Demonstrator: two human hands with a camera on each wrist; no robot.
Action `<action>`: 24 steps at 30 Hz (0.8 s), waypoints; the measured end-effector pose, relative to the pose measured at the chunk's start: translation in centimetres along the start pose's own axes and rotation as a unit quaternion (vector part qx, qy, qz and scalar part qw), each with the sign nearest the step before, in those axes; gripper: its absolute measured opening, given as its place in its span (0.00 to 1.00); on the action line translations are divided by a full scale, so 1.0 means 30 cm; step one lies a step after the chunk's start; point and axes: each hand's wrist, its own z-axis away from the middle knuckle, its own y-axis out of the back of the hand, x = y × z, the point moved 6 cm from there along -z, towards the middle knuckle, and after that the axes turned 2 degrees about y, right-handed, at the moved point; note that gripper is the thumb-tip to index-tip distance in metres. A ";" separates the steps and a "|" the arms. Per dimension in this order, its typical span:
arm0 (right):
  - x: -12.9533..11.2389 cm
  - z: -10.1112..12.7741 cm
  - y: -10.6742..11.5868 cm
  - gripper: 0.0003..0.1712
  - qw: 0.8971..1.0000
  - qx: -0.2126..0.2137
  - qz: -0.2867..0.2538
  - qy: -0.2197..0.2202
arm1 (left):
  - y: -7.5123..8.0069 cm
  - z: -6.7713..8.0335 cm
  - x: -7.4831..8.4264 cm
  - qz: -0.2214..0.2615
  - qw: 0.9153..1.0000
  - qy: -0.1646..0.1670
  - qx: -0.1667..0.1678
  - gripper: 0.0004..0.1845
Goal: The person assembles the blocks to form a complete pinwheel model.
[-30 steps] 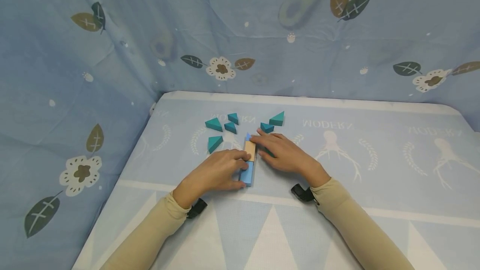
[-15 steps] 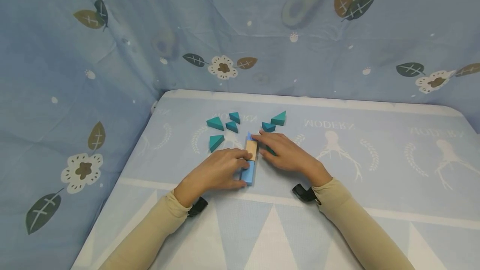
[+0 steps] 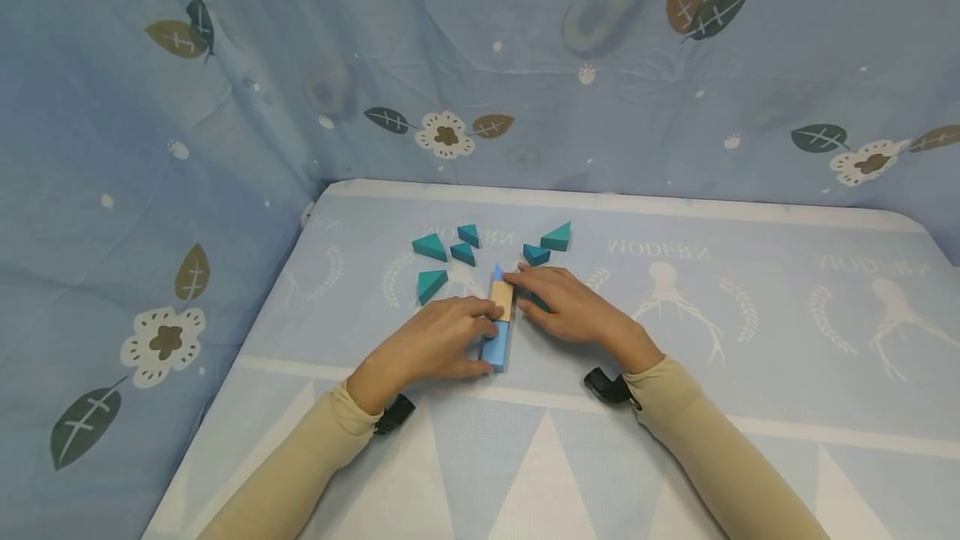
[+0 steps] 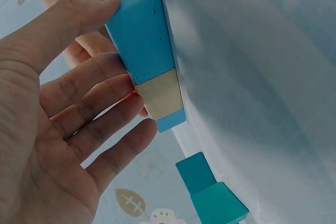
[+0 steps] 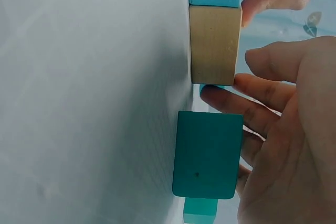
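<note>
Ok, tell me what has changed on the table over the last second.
Nothing visibly changed. The left hand still rests against the light blue block and the tan block, the right hand still touches the row's far end, and the teal triangles lie where they were.

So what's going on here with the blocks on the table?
A person is lining up wooden blocks on a blue patterned table. The left hand rests against a light blue block and the tan block butted end to end with it. The right hand touches the far end of that row with its fingertips. Several teal triangular blocks lie loose just beyond the hands.
</note>
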 end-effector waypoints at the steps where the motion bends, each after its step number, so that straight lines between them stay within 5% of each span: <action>1: -0.002 -0.001 0.003 0.25 1.000 0.003 0.005 0.002 | 0.002 0.001 0.000 0.002 1.000 0.000 0.001 0.23; 11: -0.018 0.026 0.121 0.25 0.991 0.071 0.111 -0.009 | 0.001 0.000 -0.001 0.019 1.000 0.001 0.001 0.22; 24: 0.034 0.044 0.114 0.25 0.988 0.020 0.142 -0.063 | 0.003 0.001 -0.001 0.022 1.000 0.003 0.003 0.22</action>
